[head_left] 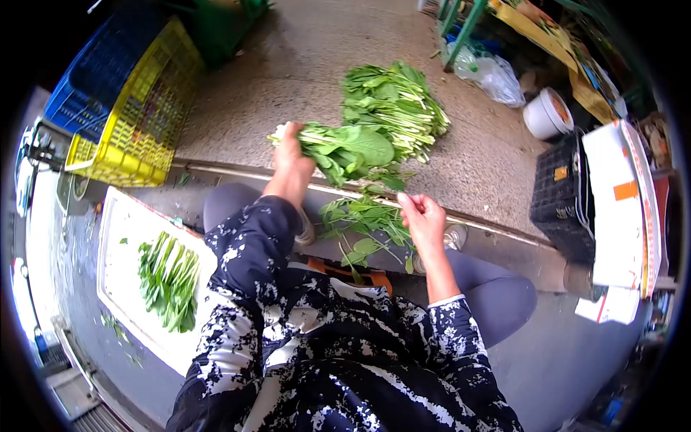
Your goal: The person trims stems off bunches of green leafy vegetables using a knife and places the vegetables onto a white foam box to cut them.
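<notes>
A bunch of leafy greens (353, 147) is gripped by its pale stem ends in my left hand (289, 164), its leaves pointing right. My right hand (423, 219) is to the right and lower, thumb and fingers pinched at the tip of a leaf or stem too small to make out. Beyond the bunch, a large pile of greens (392, 104) lies on the stone ledge (288, 79), stems toward the right. Loose leaves and stems (367, 223) lie below, between my feet.
On the left, a white foam tray (126, 277) holds another row of greens (169, 281). Yellow (144, 108) and blue crates (90, 86) stand behind it. To the right are a white bucket (547, 114), a black crate (561, 194), a white box (615, 201) and plastic bags (493, 75).
</notes>
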`<action>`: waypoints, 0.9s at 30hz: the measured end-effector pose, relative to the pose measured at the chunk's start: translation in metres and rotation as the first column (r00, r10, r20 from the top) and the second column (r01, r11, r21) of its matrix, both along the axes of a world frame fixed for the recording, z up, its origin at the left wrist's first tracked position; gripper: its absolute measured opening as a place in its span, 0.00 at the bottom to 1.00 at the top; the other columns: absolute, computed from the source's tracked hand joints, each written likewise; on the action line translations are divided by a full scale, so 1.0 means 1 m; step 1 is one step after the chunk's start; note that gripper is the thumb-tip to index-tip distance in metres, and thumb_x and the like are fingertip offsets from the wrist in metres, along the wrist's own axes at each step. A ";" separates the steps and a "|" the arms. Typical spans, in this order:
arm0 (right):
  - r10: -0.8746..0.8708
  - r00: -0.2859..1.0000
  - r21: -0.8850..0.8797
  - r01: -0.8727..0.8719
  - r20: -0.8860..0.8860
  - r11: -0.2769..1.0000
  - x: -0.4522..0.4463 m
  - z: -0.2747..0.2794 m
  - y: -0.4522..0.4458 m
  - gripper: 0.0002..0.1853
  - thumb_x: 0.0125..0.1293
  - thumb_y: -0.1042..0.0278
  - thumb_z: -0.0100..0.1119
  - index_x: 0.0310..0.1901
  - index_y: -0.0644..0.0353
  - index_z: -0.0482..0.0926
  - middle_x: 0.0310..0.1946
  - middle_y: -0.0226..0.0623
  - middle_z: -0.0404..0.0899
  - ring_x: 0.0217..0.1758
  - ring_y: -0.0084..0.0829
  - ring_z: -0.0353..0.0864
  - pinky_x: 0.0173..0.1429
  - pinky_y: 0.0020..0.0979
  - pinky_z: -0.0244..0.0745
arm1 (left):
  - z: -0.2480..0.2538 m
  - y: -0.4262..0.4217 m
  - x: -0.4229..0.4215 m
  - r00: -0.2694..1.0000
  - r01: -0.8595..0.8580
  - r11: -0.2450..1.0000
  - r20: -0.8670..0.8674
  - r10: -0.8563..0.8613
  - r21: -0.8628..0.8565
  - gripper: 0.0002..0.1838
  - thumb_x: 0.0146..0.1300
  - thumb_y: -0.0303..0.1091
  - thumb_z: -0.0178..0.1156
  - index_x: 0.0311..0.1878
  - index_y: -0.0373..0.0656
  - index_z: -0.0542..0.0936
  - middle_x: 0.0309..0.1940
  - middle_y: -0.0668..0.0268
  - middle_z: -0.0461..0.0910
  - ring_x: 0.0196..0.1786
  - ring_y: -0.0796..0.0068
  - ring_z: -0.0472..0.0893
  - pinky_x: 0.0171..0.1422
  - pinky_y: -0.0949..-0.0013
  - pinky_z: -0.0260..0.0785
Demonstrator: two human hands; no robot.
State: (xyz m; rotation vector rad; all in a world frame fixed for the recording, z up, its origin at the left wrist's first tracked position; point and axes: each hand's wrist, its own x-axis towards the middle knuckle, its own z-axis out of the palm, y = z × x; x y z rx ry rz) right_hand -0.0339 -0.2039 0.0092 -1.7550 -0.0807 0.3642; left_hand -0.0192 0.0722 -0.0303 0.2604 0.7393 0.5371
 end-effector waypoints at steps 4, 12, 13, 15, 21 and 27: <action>0.135 0.939 -0.171 -0.084 0.316 0.982 -0.007 0.021 0.058 0.15 0.56 0.58 0.64 0.25 0.63 0.76 0.15 0.28 0.71 0.18 0.19 0.66 0.24 0.26 0.63 | 0.023 -0.020 -0.016 0.999 0.002 0.998 -0.050 0.001 0.066 0.11 0.54 0.32 0.58 0.38 0.36 0.73 0.34 0.58 0.74 0.38 0.60 0.76 0.45 0.53 0.71; 0.044 0.995 -0.058 -0.039 0.092 0.998 0.036 -0.047 0.008 0.07 0.61 0.68 0.58 0.34 0.62 0.73 0.25 0.32 0.76 0.24 0.19 0.72 0.23 0.19 0.66 | 0.088 0.023 -0.053 0.937 -0.347 0.913 0.107 0.331 0.214 0.13 0.46 0.24 0.60 0.37 0.41 0.70 0.30 0.66 0.73 0.32 0.72 0.74 0.37 0.65 0.68; 0.084 0.992 -0.083 -0.076 0.097 0.994 0.047 -0.065 -0.009 0.07 0.62 0.68 0.57 0.35 0.62 0.73 0.25 0.32 0.76 0.23 0.18 0.72 0.22 0.19 0.65 | 0.105 0.036 -0.066 0.930 -0.368 0.882 0.122 0.347 0.294 0.12 0.46 0.23 0.59 0.35 0.42 0.71 0.28 0.67 0.73 0.30 0.72 0.73 0.37 0.65 0.68; 0.134 0.986 -0.110 -0.123 0.095 0.986 0.057 -0.078 -0.025 0.07 0.62 0.68 0.57 0.36 0.62 0.73 0.25 0.31 0.75 0.23 0.18 0.72 0.22 0.18 0.65 | 0.146 0.059 -0.107 0.925 -0.377 0.803 0.144 0.352 0.463 0.09 0.45 0.22 0.59 0.31 0.42 0.71 0.26 0.68 0.72 0.28 0.73 0.73 0.35 0.67 0.68; 0.009 0.997 -0.199 -0.025 -0.083 0.980 0.055 -0.080 -0.021 0.09 0.62 0.70 0.56 0.42 0.63 0.74 0.26 0.29 0.75 0.22 0.16 0.70 0.22 0.17 0.64 | 0.212 0.142 -0.273 0.852 0.048 0.275 -0.183 0.490 0.960 0.14 0.49 0.26 0.63 0.38 0.41 0.71 0.30 0.67 0.75 0.31 0.75 0.77 0.36 0.70 0.74; 0.185 0.974 -0.220 -0.211 -0.133 0.952 0.045 -0.118 -0.034 0.12 0.62 0.71 0.55 0.47 0.61 0.75 0.31 0.31 0.77 0.29 0.18 0.75 0.27 0.17 0.69 | 0.151 0.145 -0.355 -0.078 0.948 0.259 -0.650 0.756 0.187 0.20 0.47 0.35 0.59 0.47 0.49 0.72 0.36 0.54 0.79 0.41 0.53 0.78 0.43 0.56 0.70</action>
